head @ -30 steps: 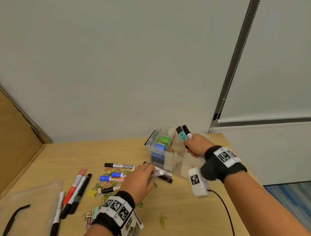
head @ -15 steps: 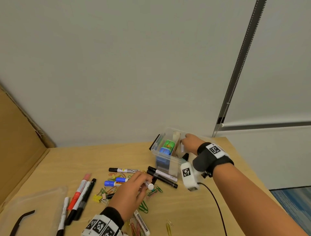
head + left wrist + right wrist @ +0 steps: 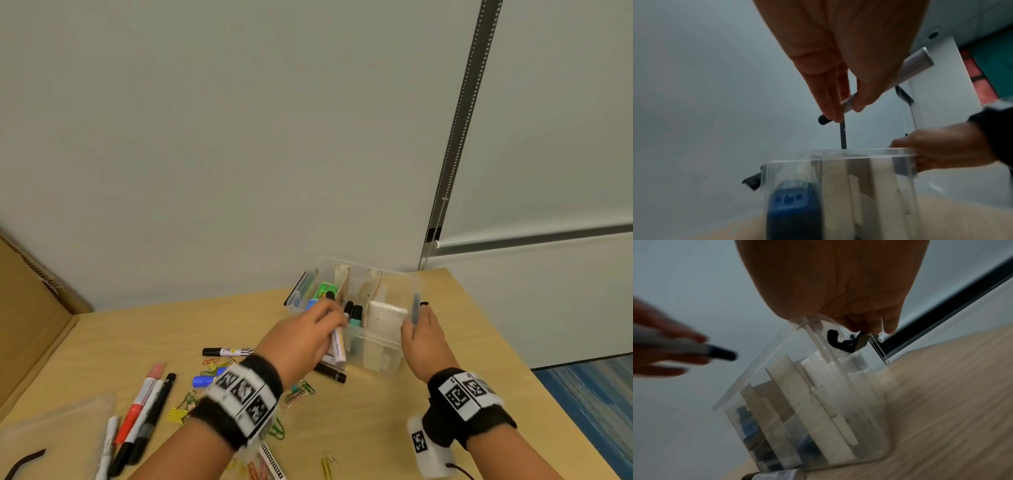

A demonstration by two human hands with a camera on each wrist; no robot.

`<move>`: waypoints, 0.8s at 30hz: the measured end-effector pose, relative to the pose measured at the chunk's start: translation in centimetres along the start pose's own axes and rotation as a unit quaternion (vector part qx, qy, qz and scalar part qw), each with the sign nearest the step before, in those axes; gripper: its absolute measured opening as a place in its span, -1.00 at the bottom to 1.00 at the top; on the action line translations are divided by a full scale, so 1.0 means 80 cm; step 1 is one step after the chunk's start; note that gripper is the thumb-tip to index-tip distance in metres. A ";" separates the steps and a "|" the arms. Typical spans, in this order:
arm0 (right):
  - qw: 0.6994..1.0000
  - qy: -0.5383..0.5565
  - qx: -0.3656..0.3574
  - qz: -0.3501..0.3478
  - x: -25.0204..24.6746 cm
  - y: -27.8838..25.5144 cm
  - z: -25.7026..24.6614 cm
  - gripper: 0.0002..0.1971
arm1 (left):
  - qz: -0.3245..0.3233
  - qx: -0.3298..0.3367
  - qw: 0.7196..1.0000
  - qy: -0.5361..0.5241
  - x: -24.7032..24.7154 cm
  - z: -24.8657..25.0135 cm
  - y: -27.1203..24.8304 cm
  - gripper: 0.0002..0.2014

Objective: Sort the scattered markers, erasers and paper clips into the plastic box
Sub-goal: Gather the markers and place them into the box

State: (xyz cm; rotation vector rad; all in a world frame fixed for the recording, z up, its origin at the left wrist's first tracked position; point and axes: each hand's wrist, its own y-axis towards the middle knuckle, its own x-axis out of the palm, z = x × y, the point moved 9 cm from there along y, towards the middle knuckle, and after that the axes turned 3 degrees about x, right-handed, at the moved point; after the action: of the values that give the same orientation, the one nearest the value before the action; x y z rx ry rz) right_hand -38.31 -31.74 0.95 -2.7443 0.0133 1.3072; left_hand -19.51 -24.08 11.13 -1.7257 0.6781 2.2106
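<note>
Since half a second ago my left hand (image 3: 301, 337) has risen off the wooden surface (image 3: 394, 404) carrying a white-barrelled, black-capped marker (image 3: 337, 344), fingers (image 3: 828, 97) pinching it over the clear plastic box (image 3: 373, 346) near the surface's far edge. My right hand (image 3: 424, 337) has come off the box's top, and its fingers now curl over the right rim. Cardboard dividers split the box; two dark-capped markers (image 3: 352, 313) stand upright in the middle compartment, a white block eraser (image 3: 385, 317) to their right. Loose markers (image 3: 147, 411) and coloured wire paper clips (image 3: 298, 392) lie toward the near-left corner.
</note>
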 end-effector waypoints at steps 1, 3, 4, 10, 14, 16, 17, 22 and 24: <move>1.000 0.010 0.007 0.003 0.001 0.000 0.001 -0.39 | -0.008 0.012 1.000 0.024 0.002 -0.001 0.020 -0.70; 1.000 0.027 0.008 0.008 0.003 0.001 0.001 -0.40 | -0.048 0.033 0.995 0.077 0.015 -0.007 0.060 -0.66; 1.000 0.029 0.008 0.008 0.004 0.001 0.002 -0.40 | -0.079 0.046 0.991 0.098 0.024 -0.010 0.077 -0.62; 1.000 0.016 -0.003 0.010 0.005 0.001 0.001 -0.40 | -0.253 0.067 0.949 0.174 0.097 -0.032 0.143 -0.50; 1.000 0.004 -0.008 0.016 0.004 0.002 0.003 -0.41 | -0.279 0.005 0.951 0.134 0.108 -0.044 0.145 -0.46; 1.000 -0.005 -0.011 0.019 0.005 0.003 0.002 -0.41 | -0.231 -0.017 0.968 0.096 0.088 -0.045 0.136 -0.42; 1.000 -0.008 -0.010 0.018 0.006 0.003 0.003 -0.41 | -0.189 -0.025 0.979 0.071 0.071 -0.043 0.129 -0.41; 0.999 -0.011 -0.016 0.037 -0.005 -0.004 0.000 -0.40 | 0.082 -0.069 0.994 -0.027 -0.016 -0.040 0.056 -0.71; 0.991 -0.025 -0.067 0.117 -0.026 -0.023 -0.023 -0.43 | 0.114 -0.093 0.988 -0.043 -0.016 -0.043 0.016 -0.81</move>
State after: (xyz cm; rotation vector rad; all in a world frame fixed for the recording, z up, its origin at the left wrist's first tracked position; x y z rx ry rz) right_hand -38.11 -30.13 3.83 -2.8936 0.2605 1.4833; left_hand -16.84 -26.79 11.96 -1.6980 0.6995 2.5611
